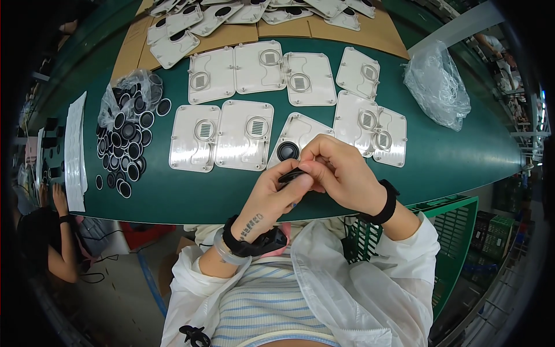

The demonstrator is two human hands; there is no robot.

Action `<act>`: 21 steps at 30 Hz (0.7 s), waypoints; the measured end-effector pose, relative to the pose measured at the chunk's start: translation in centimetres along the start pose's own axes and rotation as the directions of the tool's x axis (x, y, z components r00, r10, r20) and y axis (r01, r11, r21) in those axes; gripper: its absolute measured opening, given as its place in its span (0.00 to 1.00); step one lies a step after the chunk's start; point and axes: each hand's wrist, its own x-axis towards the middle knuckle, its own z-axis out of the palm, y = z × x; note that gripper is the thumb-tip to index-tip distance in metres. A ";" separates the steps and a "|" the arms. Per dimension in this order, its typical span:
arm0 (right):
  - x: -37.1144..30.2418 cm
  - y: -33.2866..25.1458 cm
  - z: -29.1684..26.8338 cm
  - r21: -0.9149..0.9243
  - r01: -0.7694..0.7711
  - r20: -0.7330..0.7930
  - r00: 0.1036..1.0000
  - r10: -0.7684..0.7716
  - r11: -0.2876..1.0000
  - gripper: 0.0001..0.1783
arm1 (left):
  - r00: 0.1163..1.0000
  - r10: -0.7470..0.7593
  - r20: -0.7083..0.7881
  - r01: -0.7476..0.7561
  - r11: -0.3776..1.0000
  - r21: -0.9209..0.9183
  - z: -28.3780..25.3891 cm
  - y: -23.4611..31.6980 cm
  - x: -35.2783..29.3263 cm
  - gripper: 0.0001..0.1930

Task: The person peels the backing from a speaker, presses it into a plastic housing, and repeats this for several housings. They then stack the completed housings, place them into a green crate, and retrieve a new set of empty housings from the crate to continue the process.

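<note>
My left hand (276,189) is closed on a small black disc-shaped part (290,175), seen edge-on; it resembles the round black speakers on the table. My right hand (342,173) meets it in front of my body, its thumb and fingers pinched together at the part's far end. Whatever those right fingertips grip is hidden. Just beyond my hands lies a tilted white plastic panel (305,124), partly covered by them, with a round black speaker (287,151) in its ring. Several similar white panels (243,156) lie around it in two rows, their round slotted rings bare.
A loose pile of round black speakers (128,139) spills from a clear bag (110,107) at left, beside white sheets (75,153). More panels (222,17) are heaped on cardboard (231,40) at the back. A crumpled plastic bag (437,87) lies right; a green crate (457,237) stands below.
</note>
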 end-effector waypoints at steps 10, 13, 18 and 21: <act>-0.1 -0.3 -0.4 0.279 -0.278 0.061 0.960 0.272 0.919 0.03 | 0.996 -0.019 0.084 0.032 0.987 -0.157 -0.6 -0.6 0.0 0.14; -0.1 0.1 0.0 0.135 -0.117 -0.195 0.971 0.142 0.984 0.03 | 0.999 -0.026 -0.025 0.019 0.974 -0.227 0.3 -0.1 -0.2 0.13; 0.4 0.6 -0.1 -0.431 0.105 -0.375 0.883 -0.283 0.896 0.06 | 0.999 -0.036 -0.040 0.031 0.993 -0.110 -0.2 -0.6 -0.3 0.12; 0.5 0.7 0.0 -0.541 0.221 -0.264 0.871 -0.414 0.811 0.09 | 0.990 -0.085 -0.116 0.040 0.939 -0.341 0.0 -0.1 -0.5 0.10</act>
